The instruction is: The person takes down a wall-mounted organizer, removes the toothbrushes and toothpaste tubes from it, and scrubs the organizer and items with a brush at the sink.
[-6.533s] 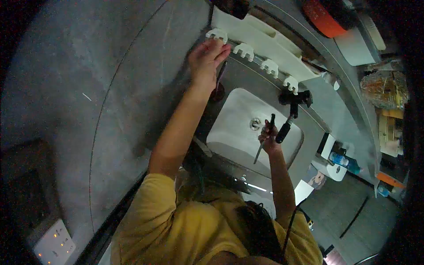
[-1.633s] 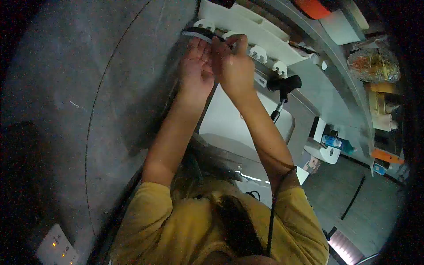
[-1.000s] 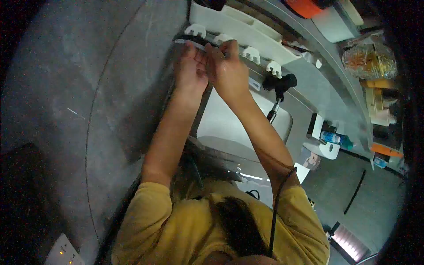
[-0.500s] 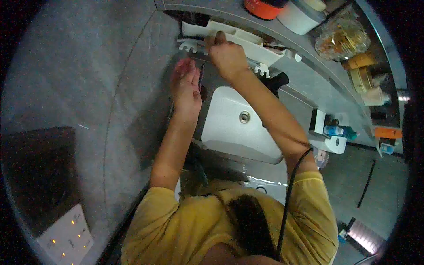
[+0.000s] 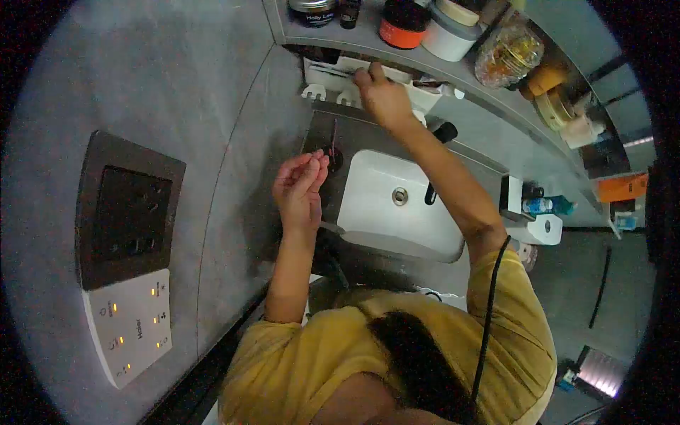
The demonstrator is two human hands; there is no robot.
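Observation:
My right hand (image 5: 382, 98) is at the white wall rack (image 5: 418, 95), its fingers closed round one end of a thin pale stick (image 5: 329, 69). The stick points left along the rack, above the white hooks (image 5: 314, 92). Lower down and to the left, my left hand (image 5: 301, 188) has its fingers bent and thumb pressed to them, with nothing visible in them. Its fingertips are beside a small dark round object (image 5: 331, 160) with a thin purplish stick standing up from it. The white basin (image 5: 382, 219) lies below my right forearm.
A black tap (image 5: 445, 132) is partly behind my right forearm. Jars, including a red-and-black one (image 5: 404, 25), stand on the shelf above. A socket panel (image 5: 131, 209) and a lit white switch panel (image 5: 131, 326) are on the left wall. Bottles (image 5: 545, 205) stand at the right.
The tap handle object held earlier is gone from my right hand, which moved up to the rack with the thin stick. My left hand dropped away from it and its fingers closed.

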